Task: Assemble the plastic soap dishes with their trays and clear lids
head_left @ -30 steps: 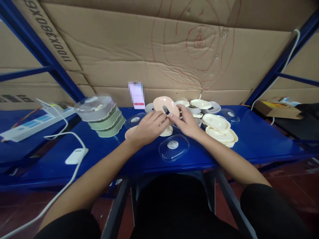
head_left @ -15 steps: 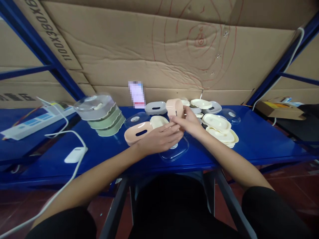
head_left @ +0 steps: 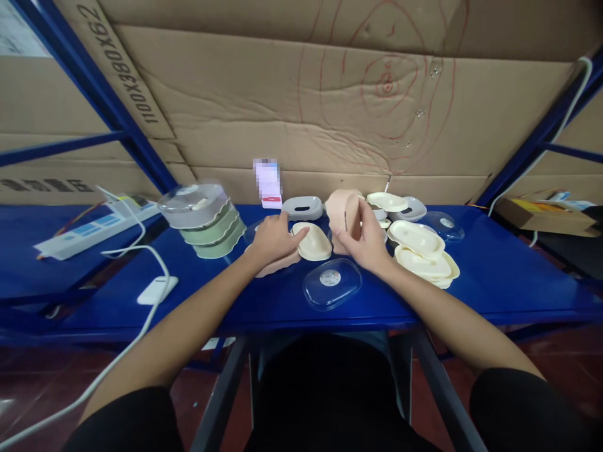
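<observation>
My left hand (head_left: pixel 276 238) rests on a pink plastic soap dish (head_left: pixel 279 265), which is mostly hidden under the palm. Its thumb reaches towards a cream oval dish (head_left: pixel 311 242) lying on the blue shelf (head_left: pixel 494 282). My right hand (head_left: pixel 366 235) grips a pink dish piece (head_left: pixel 342 216) standing on edge, its fingers around the far side. A clear oval lid (head_left: pixel 331 284) with a round label lies just in front of both hands. A grey slotted soap dish (head_left: pixel 302 208) sits behind them.
On the right are a pile of cream dishes (head_left: pixel 418 251) and a clear lid (head_left: pixel 443 226). On the left stand green dishes stacked under a clear lid (head_left: pixel 202 229). A power strip (head_left: pixel 94 233), white adapter (head_left: pixel 157 290) and cable lie further left. Cardboard forms the back wall.
The left hand has moved back and now lies on the pink dish, which sits flatter. The cream dish has shifted towards the front, and the clear lid in front is uncovered.
</observation>
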{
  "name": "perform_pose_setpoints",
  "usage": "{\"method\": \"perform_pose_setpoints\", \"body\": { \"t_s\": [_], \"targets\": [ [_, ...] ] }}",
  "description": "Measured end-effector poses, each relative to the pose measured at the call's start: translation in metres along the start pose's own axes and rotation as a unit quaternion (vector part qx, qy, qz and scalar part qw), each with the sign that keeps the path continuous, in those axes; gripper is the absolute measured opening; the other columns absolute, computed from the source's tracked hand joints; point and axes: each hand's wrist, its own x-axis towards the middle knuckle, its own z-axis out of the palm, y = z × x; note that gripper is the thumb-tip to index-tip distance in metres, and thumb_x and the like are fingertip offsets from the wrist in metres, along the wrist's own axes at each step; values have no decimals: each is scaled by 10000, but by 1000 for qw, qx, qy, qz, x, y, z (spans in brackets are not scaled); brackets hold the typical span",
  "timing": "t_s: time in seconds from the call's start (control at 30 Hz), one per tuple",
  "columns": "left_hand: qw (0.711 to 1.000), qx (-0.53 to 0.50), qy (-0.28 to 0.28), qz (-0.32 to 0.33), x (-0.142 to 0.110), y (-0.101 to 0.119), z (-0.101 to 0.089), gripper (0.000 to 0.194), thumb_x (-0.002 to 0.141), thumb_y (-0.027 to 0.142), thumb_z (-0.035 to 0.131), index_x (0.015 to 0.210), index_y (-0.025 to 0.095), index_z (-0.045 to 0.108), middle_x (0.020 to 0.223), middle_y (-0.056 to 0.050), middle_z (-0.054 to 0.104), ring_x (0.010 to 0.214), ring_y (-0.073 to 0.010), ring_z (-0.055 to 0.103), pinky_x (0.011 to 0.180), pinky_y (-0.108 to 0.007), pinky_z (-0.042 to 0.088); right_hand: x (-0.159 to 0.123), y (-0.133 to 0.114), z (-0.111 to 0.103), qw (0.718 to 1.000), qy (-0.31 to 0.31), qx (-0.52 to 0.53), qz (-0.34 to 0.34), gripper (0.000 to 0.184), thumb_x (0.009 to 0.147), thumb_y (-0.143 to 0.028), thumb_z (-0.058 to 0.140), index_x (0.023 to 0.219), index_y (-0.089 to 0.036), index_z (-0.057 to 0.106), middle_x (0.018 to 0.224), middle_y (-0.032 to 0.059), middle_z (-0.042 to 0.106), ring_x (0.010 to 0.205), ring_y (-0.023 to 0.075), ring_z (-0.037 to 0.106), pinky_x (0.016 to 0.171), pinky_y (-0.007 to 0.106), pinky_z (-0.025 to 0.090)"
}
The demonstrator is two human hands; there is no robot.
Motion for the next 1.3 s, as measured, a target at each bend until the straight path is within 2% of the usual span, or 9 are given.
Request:
{"method": "perform_pose_setpoints", "body": {
  "t_s": [0.2,0.37,0.5,0.7,0.8,0.9,0.97,1.07,1.3],
  "targets": [
    [999,-44,-8,19,2,2,3,604,937,595,629,1266,92,679,1154,-224,763,1143,-414,694,949,-481,541,-6,-7,6,999,-36,-20,34,935,860,-667,714,1572,-134,425,1548,271,577,1450,429,565,1225,648,439],
    [992,-113,-46,-10,8,0,10,463,876,420,704,1243,141,665,1039,-142,769,987,-334,715,847,-414,526,-5,-8,6,998,-51,-18,33,904,877,-692,698,1548,-134,464,1536,266,595,1450,443,565,1229,666,428],
    [978,-205,24,-12,11,0,12,347,822,280,672,1152,176,645,862,-62,732,843,-279,688,781,-385,498,-6,-11,5,998,-64,-6,29,907,878,-717,699,1544,-143,479,1535,261,597,1478,456,540,1246,685,405],
    [918,-355,173,-21,11,1,13,300,784,286,691,1062,223,598,746,33,603,637,-185,587,679,-332,474,-8,-14,7,997,-61,8,37,949,885,-704,695,1599,-142,420,1556,257,590,1506,441,522,1277,687,369],
    [868,-457,192,-17,5,11,9,345,785,333,741,1066,233,570,751,47,595,574,-145,563,594,-290,468,-10,-18,8,997,-63,11,37,970,884,-717,688,1606,-134,405,1574,267,570,1496,439,530,1271,682,379],
    [811,-554,188,20,-6,25,2,412,784,359,790,1084,232,537,773,38,632,590,-141,617,570,-272,499,-12,-22,9,997,-61,5,36,951,899,-704,676,1602,-123,405,1584,278,550,1498,436,528,1270,673,384],
    [786,-590,183,42,-15,34,-1,429,791,355,812,1092,227,534,807,23,655,616,-143,649,574,-270,527,-13,-23,9,998,-62,4,29,952,902,-693,678,1604,-113,399,1592,280,539,1510,432,517,1276,663,382],
    [773,-607,171,75,-28,42,-3,405,827,330,813,1116,226,548,861,-8,685,657,-150,675,595,-280,559,-13,-25,8,997,-73,0,20,988,885,-693,695,1610,-98,387,1600,287,528,1520,437,507,1276,661,387],
    [778,-597,139,140,-42,36,-1,374,920,384,780,1190,242,563,905,-29,694,635,-136,648,541,-254,525,-15,-30,3,995,-102,-1,12,1056,832,-686,749,1635,-119,362,1607,278,531,1513,442,515,1267,671,399]
  ]
}}
